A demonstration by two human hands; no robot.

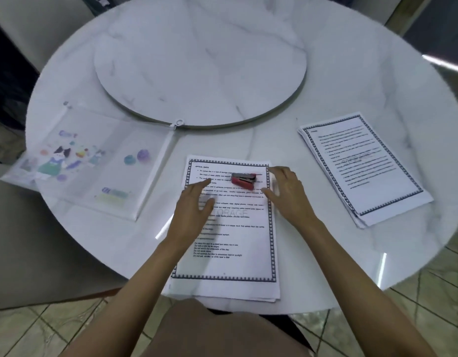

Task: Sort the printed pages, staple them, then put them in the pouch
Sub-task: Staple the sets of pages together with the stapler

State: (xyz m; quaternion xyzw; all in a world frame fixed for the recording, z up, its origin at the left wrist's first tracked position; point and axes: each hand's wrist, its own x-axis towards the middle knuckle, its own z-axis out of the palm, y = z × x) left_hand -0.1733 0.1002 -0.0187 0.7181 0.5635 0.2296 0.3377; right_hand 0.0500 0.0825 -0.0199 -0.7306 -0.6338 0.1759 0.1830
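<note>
The left hand (194,202) hides text on the near pages (230,228); the far stack's (361,166) print is blurred.

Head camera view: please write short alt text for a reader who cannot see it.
Two open hands, left hand and right hand, hover over a stack of printed pages with a red stapler on top. A clear pouch lies left, a second page stack right, on a round marble table.

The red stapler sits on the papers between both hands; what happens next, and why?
Probably the right hand lifts the stapler off the near stack. It rests on the top page, both hands are empty, and sorting cannot begin beneath it.
</note>
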